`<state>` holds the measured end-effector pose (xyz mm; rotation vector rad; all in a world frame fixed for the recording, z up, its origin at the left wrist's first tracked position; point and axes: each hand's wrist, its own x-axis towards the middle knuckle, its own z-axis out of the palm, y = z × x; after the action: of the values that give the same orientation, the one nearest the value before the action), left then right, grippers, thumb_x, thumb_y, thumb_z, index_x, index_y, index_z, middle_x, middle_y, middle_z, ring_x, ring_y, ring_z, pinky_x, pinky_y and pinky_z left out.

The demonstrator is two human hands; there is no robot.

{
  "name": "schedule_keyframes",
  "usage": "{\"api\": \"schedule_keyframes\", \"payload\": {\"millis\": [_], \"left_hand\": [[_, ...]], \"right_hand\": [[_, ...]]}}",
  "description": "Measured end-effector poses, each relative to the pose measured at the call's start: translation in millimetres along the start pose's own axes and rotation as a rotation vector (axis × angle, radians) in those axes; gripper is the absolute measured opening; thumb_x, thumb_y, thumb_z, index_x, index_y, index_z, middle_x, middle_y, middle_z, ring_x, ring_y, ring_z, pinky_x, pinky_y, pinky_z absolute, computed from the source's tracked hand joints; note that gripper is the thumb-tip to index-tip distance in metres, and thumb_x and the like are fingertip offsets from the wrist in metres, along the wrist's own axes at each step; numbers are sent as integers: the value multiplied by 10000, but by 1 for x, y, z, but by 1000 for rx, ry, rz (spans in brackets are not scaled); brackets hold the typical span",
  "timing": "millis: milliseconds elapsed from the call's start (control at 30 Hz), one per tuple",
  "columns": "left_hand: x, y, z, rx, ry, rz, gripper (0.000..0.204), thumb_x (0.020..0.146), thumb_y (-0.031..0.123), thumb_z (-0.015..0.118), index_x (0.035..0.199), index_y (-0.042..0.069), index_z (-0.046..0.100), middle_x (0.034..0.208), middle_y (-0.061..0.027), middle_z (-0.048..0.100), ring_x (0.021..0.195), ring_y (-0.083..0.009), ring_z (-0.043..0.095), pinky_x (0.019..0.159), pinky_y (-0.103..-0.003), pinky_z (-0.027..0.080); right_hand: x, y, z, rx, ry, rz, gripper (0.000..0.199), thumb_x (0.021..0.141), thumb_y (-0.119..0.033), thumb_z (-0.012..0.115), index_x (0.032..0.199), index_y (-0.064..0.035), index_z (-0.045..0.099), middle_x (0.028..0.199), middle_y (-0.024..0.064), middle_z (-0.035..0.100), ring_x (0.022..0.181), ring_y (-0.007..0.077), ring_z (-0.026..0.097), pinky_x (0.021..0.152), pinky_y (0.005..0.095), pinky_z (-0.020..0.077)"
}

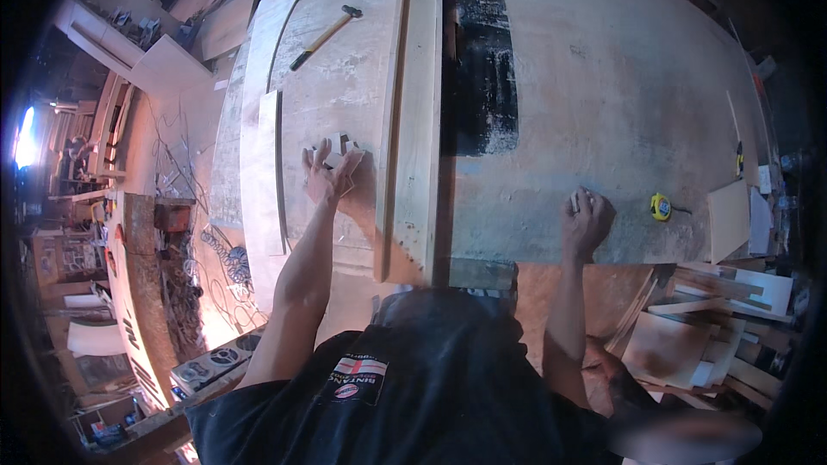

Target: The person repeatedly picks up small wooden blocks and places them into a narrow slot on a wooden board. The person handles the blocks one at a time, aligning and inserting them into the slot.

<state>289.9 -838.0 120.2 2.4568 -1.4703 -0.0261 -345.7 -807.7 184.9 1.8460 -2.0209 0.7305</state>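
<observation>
My left hand (321, 182) reaches over the left part of a large, worn work table (594, 103). Its fingers are bent around several small whitish pieces (338, 145), whose exact kind I cannot make out. On the table's right side, near the front edge, rests my right hand (589, 213), its fingers curled closed. A small pale bit shows at those fingers, too little to name. Between the hands, a long wooden board (418, 120) with a raised edge strip runs away from me.
A hammer (326, 37) lies beyond my left hand, beside thin pale strips (267, 172). A yellow tape measure (661, 207) sits right of my right hand. The tabletop bears a black patch (487, 69). Wood offcuts (680, 344) are piled at lower right, coiled hose (228, 258) at left.
</observation>
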Motion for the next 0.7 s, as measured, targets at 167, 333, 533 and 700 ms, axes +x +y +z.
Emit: {"api": "schedule_keyframes", "payload": {"millis": [167, 333, 533, 700], "left_hand": [[-72, 43, -66, -487, 367, -99, 608, 1025, 449, 842, 1555, 199, 678, 1702, -205, 528, 1595, -462, 472, 1167, -543, 555], [-284, 48, -139, -195, 137, -153, 392, 1129, 374, 715, 1300, 26, 662, 1323, -262, 672, 1141, -411, 699, 969, -534, 562], [-396, -41, -3, -777, 85, -840, 456, 1089, 316, 803, 1360, -21, 656, 1279, -181, 708, 1106, -238, 663, 923, -383, 542], [-259, -95, 145, -1105, 738, -820, 463, 1131, 306, 750, 1424, -40, 656, 1284, -163, 730, 1077, -245, 683, 933, -386, 565]], "right_hand": [[-7, -11, -10, -57, -162, -138, 381, 881, -328, 916, 1247, -225, 883, 1312, 86, 716, 1193, 350, 696, 1038, 510, 585], [-12, 9, 12, 9, -159, -153, 453, 900, -416, 918, 1304, -223, 853, 1312, 143, 729, 1232, 403, 686, 1009, 544, 588], [-25, 39, 37, 60, -143, -109, 477, 996, -356, 873, 1444, -203, 813, 1393, 193, 682, 1230, 425, 698, 1039, 542, 588], [-21, 65, 38, -27, -297, -98, 504, 1100, -303, 769, 1579, -154, 723, 1548, 251, 628, 1404, 417, 615, 1116, 538, 558]]}}
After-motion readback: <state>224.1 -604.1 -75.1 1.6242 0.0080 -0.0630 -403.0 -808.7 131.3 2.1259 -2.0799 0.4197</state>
